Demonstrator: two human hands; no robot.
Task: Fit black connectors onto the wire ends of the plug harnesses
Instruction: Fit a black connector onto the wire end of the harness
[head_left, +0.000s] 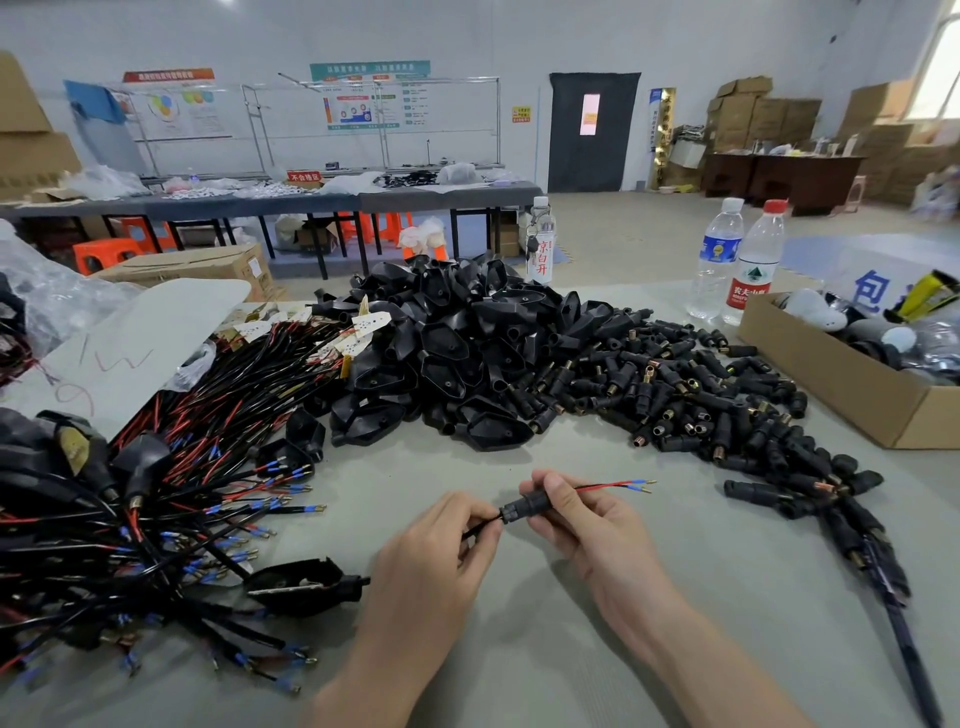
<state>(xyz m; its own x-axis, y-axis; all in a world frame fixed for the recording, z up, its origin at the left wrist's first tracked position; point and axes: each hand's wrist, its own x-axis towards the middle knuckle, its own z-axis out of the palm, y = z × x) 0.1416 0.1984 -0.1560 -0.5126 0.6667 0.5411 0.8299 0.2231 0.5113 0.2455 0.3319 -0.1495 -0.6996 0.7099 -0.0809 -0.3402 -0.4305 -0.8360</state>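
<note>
**Counter** (519, 649), grey, lower centre of the frame: 2 hands, 1 piece between them.

- **Left hand** (441, 540): fingers (485, 522) pinch 1 black cable (475, 529) just left of the connector.
- **Right hand** (587, 525): fingers curled round 1 black connector (524, 505), held low over the counter. 2 wire ends (631, 486), one red and one black, each blue-sleeved, project to the right past the hand.
- **Harness heap** (182, 467), left of frame: too many to count.
- **Plug shell pile** (457, 338), centre: too many to count.
- **Loose connector pile** (701, 395), centre right: too many to count.
- **Water bottles** (756, 265), upper right: 3.
- **Cardboard box** (841, 389), right edge: 1, open.
</note>
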